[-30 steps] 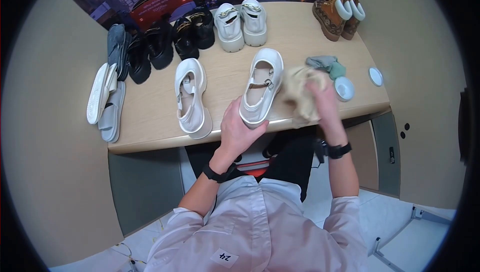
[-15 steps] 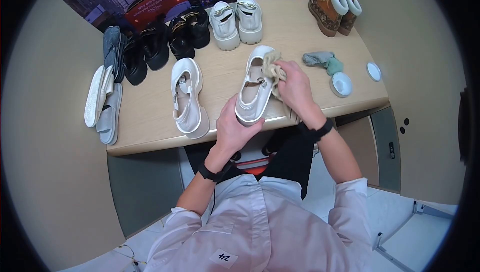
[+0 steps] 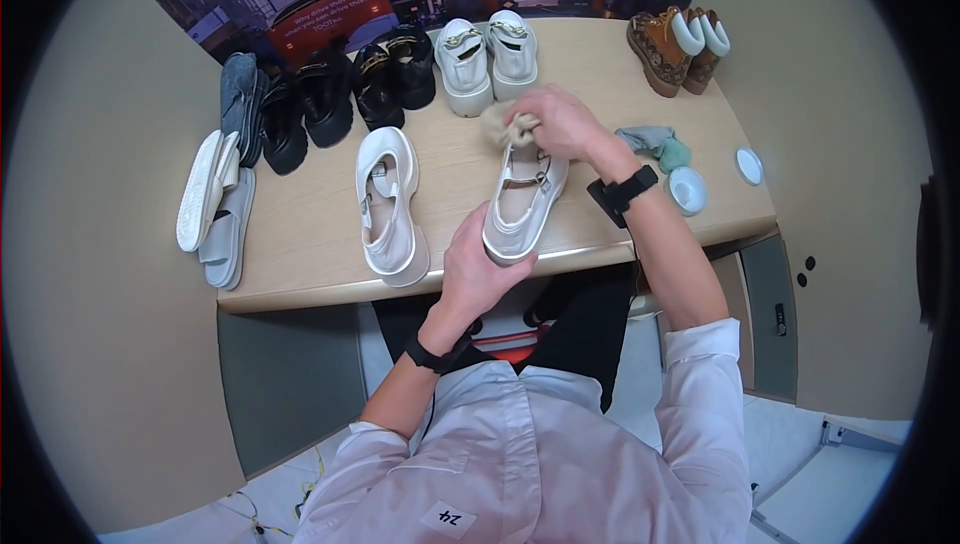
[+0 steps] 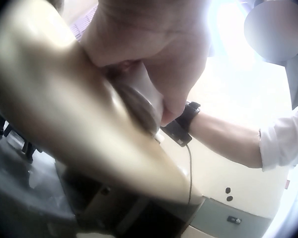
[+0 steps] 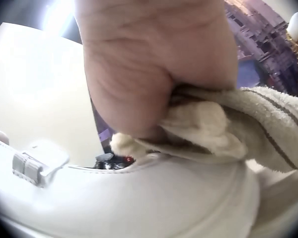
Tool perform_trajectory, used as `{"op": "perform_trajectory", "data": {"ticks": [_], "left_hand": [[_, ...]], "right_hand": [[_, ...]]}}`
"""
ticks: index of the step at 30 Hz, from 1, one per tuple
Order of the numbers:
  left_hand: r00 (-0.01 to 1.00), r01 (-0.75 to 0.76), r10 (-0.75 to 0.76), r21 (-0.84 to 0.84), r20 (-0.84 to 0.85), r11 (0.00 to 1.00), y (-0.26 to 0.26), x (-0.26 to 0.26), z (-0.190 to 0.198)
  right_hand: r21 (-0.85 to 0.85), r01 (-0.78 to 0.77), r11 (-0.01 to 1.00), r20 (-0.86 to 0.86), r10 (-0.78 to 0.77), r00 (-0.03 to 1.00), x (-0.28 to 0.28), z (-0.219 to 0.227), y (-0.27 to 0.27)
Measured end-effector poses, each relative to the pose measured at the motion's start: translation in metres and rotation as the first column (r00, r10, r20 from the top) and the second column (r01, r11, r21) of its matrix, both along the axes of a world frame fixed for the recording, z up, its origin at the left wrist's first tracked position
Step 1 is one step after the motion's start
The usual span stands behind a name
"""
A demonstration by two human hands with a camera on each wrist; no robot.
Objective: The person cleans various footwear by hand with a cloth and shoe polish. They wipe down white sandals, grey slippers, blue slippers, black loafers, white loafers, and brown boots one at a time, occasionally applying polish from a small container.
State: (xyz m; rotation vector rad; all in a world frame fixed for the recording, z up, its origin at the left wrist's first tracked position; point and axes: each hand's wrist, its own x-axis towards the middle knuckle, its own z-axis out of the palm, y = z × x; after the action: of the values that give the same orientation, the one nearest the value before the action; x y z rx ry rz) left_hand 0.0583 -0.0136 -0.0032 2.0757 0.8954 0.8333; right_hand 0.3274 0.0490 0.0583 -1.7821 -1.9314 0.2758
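In the head view, my left hand [image 3: 474, 269] grips the heel of a white Mary Jane shoe [image 3: 518, 232] near the table's front edge, toe pointing away. My right hand [image 3: 566, 126] holds a bunched beige cloth [image 3: 506, 128] against the toe, covering much of it. Up close in the right wrist view, the towelling cloth [image 5: 275, 126] with brown stripes lies over the toe, next to the shoe's strap buckle [image 5: 28, 167]. The left wrist view shows the left fingers curled around the heel. Left of this shoe stands its matching white shoe [image 3: 396, 256].
White loafers [image 3: 466, 79], black shoes [image 3: 325, 109] and grey slippers [image 3: 232, 229] line the back and left. Brown boots [image 3: 660, 54] stand at the back right. A grey-green cloth [image 3: 652, 142], a small white tub [image 3: 686, 191] and a white lid [image 3: 749, 167] lie right.
My right hand has brought the cloth from the right of the shoe to its side, then forward and left over the toe. The left hand keeps its hold on the heel.
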Motion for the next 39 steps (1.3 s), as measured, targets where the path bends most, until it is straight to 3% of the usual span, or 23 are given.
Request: {"op": "perform_trajectory", "data": {"ticks": [2, 5, 15, 21, 27, 33, 39], "left_hand": [[1.0, -0.004, 0.004, -0.005, 0.017, 1.0, -0.001, 0.001, -0.001], [0.999, -0.03, 0.03, 0.008, 0.039, 1.0, -0.002, 0.002, -0.002], [0.997, -0.006, 0.003, 0.038, 0.078, 0.999, 0.004, -0.003, -0.004], [0.994, 0.02, -0.037, 0.16, 0.106, 0.987, 0.005, -0.001, -0.004], [0.993, -0.02, -0.009, 0.245, 0.116, 0.969, 0.0, 0.007, -0.003], [0.995, -0.01, -0.008, 0.177, 0.098, 0.984, -0.004, 0.01, -0.013], [0.998, -0.025, 0.012, 0.202, 0.062, 0.979, -0.001, 0.009, -0.019]], "right_hand": [[-0.15, -0.133, 0.98, 0.033, 0.139, 0.99, -0.016, 0.011, 0.005], [-0.257, -0.142, 0.956, 0.083, 0.169, 0.982, -0.021, 0.019, 0.007], [-0.226, 0.2, 0.953, 0.228, -0.148, 0.962, 0.041, 0.009, 0.012], [-0.092, 0.015, 0.996, 0.286, 0.012, 0.958, 0.021, 0.028, -0.006], [-0.079, -0.072, 0.994, 0.248, 0.089, 0.965, -0.004, 0.049, -0.03], [-0.353, -0.096, 0.931, 0.207, 0.178, 0.962, -0.051, 0.065, -0.052], [-0.288, -0.286, 0.914, 0.098, 0.325, 0.94, -0.068, 0.069, -0.061]]}}
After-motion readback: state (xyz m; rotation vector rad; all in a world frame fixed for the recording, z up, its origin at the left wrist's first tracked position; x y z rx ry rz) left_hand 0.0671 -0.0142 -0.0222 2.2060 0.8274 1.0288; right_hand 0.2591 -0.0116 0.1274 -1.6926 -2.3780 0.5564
